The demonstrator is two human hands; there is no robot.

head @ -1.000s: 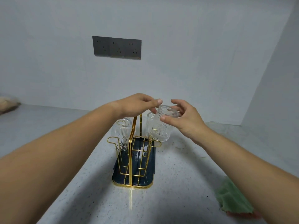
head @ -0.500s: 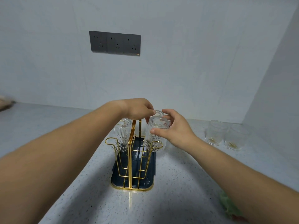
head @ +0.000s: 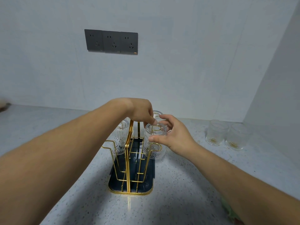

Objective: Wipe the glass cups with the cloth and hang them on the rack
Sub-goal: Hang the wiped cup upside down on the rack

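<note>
Inspecting from the left: your left hand [head: 140, 111] reaches over the gold handle of the rack [head: 128, 159], fingertips bunched and bent down onto the upturned base of the glass cup [head: 156, 131]. The thumb is hidden, so I cannot tell whether that hand pinches or merely steadies. A hung cup [head: 119, 135] sits inverted on the rack's left side. A rear cup [head: 156, 113] shows behind your hands, mostly hidden. The rack stands mid-countertop [head: 186, 184], set back from the near edge.

The glass cup is over the rack's right-hand wire peg, mouth down, base up, long axis near vertical. The peg's loop shows through the wall. Whether the cup is fully seated cannot be confirmed. Your right hand [head: 177, 137] wraps it, thumb on the near wall, fingers spread and curled round the far side.

Handling, by judgement: ribbed glass, rigid, fairly light, brittle against metal wire. The ribs offer grip; the smoother band near the base offers less. Hold the side wall at mid-height, as the right hand does, and lower without tilt so the rim clears the peg.

One waiting cup [head: 215, 133] and a second waiting cup [head: 237, 135] stand upright, just beside each other, toward the countertop's back right corner. The green cloth [head: 231, 213] lies at the near right edge, partly behind your right forearm.
</note>
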